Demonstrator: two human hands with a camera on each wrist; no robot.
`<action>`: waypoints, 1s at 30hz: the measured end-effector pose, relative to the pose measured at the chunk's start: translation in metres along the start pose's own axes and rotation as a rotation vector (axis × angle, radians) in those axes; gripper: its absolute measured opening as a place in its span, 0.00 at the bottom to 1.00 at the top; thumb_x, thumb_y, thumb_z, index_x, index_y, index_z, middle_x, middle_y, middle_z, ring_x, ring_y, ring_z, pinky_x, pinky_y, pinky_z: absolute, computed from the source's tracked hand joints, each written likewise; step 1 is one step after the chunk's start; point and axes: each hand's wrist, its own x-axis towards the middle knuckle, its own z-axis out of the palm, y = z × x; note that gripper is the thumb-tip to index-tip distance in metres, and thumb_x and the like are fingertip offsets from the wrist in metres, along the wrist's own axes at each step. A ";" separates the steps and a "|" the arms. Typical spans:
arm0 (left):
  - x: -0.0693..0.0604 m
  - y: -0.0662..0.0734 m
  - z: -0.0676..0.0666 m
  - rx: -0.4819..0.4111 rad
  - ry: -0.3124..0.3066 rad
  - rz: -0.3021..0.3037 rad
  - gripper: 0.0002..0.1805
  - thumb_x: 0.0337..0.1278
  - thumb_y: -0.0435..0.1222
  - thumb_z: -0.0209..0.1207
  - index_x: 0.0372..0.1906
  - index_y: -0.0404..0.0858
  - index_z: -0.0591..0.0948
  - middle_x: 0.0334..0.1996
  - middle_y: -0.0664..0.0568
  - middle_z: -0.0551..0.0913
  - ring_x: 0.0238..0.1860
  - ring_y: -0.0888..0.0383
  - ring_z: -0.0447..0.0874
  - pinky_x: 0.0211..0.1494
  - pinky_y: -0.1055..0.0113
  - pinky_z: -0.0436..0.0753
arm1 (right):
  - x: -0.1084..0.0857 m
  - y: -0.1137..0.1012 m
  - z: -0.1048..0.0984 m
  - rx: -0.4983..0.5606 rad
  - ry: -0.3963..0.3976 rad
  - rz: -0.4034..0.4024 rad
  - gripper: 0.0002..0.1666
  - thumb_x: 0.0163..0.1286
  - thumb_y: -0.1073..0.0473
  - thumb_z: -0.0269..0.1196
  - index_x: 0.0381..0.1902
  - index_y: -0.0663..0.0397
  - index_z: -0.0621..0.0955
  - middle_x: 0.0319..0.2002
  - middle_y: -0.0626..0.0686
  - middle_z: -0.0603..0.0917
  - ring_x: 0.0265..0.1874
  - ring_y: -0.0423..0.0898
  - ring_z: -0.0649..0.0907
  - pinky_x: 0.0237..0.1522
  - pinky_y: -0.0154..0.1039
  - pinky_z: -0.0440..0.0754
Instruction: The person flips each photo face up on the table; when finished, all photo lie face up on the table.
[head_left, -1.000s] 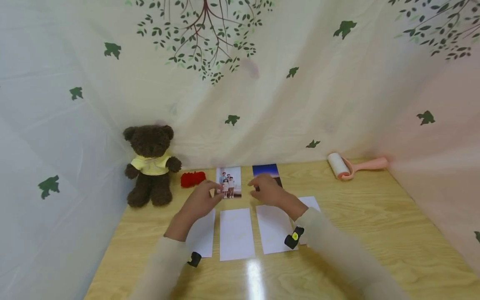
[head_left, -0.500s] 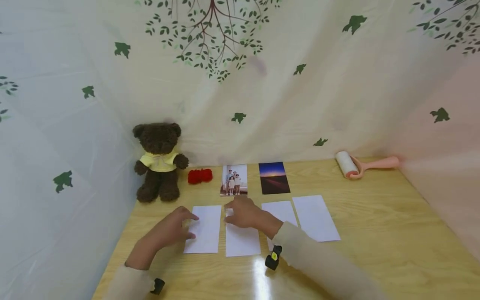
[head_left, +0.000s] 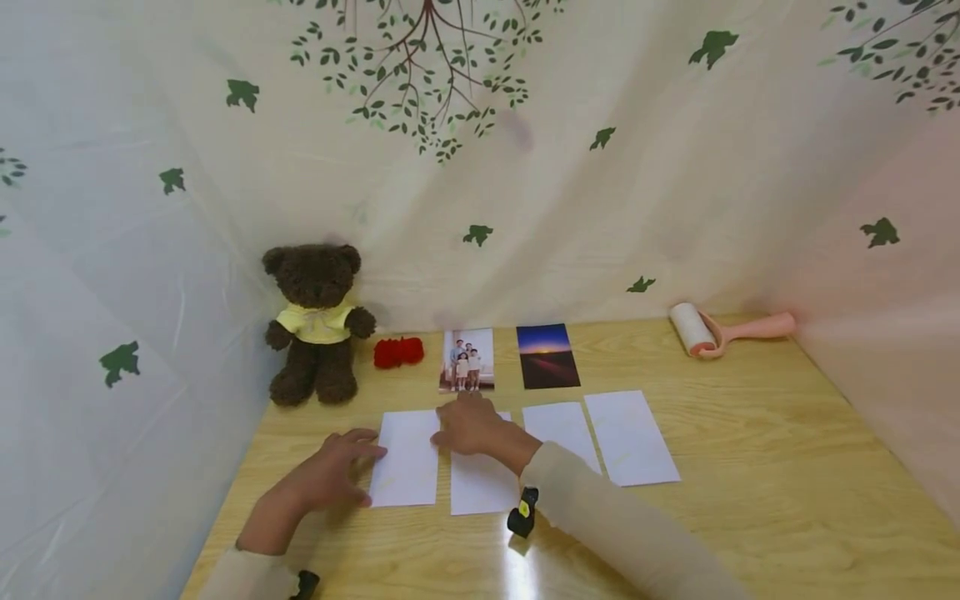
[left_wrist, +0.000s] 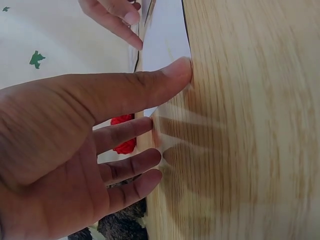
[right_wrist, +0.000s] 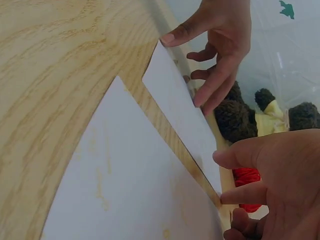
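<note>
The leftmost white sheet [head_left: 408, 462] lies flat on the wood-grained desk [head_left: 757, 433], in front of the person and between their two hands. It is a plain, upright rectangle with straight edges and clean corners, its white face marked by faint yellowish streaks.

The left hand [head_left: 326, 477] is at its left side, thumb at the near corner and a finger at the edge farther up; its grip is released, the fingers loosely extended. The right hand [head_left: 471, 425] reaches over the second white sheet [head_left: 483, 483] with thumb and index finger at the leftmost sheet's far right corner; this grip is also released, touching without clasping.

A narrow strip of wood separates these two sheets. The second shows clearer yellowish smears in the right wrist view. The third white sheet [head_left: 558, 425] and fourth white sheet [head_left: 632, 437] continue the row to the right, slightly slanted. Behind them lie a family photo [head_left: 467, 354] and a sunset photo [head_left: 547, 357]; a red yarn bundle [head_left: 398, 352] sits beside the teddy bear [head_left: 315, 325].
</note>
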 end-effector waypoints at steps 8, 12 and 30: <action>0.003 0.006 -0.002 0.045 -0.010 -0.026 0.39 0.39 0.34 0.83 0.64 0.35 0.85 0.73 0.34 0.74 0.70 0.27 0.70 0.69 0.38 0.76 | 0.001 -0.014 -0.005 0.052 0.025 0.084 0.23 0.79 0.47 0.57 0.22 0.47 0.74 0.28 0.51 0.78 0.39 0.53 0.78 0.45 0.50 0.72; 0.005 0.011 -0.003 0.056 -0.023 -0.062 0.39 0.39 0.34 0.83 0.64 0.34 0.84 0.74 0.35 0.74 0.72 0.28 0.69 0.70 0.38 0.76 | 0.000 -0.021 -0.007 0.122 0.036 0.118 0.25 0.79 0.49 0.56 0.19 0.49 0.72 0.24 0.50 0.73 0.35 0.51 0.75 0.44 0.48 0.70; 0.012 0.032 0.007 0.073 0.095 -0.178 0.27 0.63 0.57 0.69 0.46 0.36 0.92 0.61 0.40 0.84 0.58 0.41 0.79 0.65 0.43 0.79 | 0.007 -0.007 -0.007 0.792 0.095 0.102 0.09 0.76 0.57 0.63 0.44 0.58 0.80 0.36 0.52 0.82 0.33 0.45 0.80 0.35 0.37 0.78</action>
